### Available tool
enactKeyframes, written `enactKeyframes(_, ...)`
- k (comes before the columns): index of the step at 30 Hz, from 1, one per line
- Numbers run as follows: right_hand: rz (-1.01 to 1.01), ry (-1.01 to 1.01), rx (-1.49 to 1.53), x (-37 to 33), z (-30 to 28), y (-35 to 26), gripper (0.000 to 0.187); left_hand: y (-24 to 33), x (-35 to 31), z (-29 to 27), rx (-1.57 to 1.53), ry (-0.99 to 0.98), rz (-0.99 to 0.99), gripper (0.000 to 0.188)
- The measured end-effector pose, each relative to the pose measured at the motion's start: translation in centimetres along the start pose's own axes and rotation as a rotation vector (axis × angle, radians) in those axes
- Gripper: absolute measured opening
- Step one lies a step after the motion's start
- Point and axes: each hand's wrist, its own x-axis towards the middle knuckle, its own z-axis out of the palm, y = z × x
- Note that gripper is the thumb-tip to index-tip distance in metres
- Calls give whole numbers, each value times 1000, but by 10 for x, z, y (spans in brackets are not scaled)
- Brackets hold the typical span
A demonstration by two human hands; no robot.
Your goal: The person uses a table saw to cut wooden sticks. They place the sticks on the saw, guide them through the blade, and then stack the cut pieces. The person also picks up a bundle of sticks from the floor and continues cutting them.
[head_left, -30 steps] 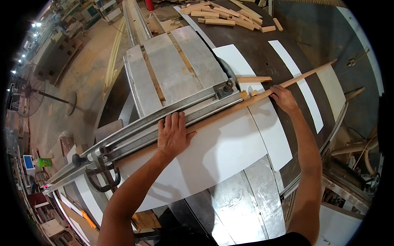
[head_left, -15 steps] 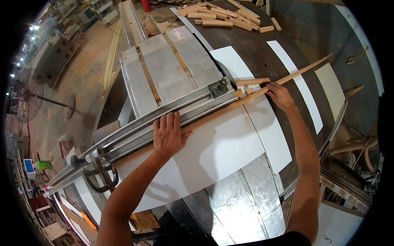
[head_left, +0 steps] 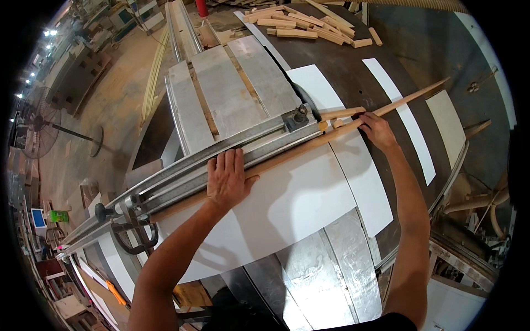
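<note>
From my remote seat, I look down on two bare hands at a long, narrow, reddish-brown wooden strip (head_left: 301,150). It lies diagonally, its long axis running from the lower left to a tapering tip at the upper right, along the near side of a long grey metal fence (head_left: 276,145).

My left hand (head_left: 226,176) rests at the fence, fingers over its rail and thumb beside the strip; the palm hides the contact, so I cannot tell whether it grips. My right hand (head_left: 379,132), nearer the tip, is closed around the strip past the fence's end.

Beneath the strip is a broad, smooth white panel (head_left: 298,204). Just beyond the fence's end, close against the strip's far side, sit a short pale wooden stick (head_left: 342,113) and a small wooden block (head_left: 337,123), crowding that spot. At the lower left, a black C-shaped clamp (head_left: 132,250) stands by the strip's near end. Farther off, a heap of pale wooden sticks (head_left: 326,30) lies on the dark brown surface (head_left: 337,66).
</note>
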Motion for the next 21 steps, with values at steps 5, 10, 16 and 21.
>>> enactKeyframes(5,15,-11,8,1,1,1,30,0,1,0,-21,3,-2,86)
enactKeyframes(10,-4,8,21,2,5,2,28,-1,0,3,-11,-15,-4,86)
enactKeyframes(16,-53,20,16,2,3,1,29,0,-1,4,-6,-9,5,86)
enactKeyframes(21,-96,-5,4,8,-2,9,28,-1,5,4,-30,-41,-27,85)
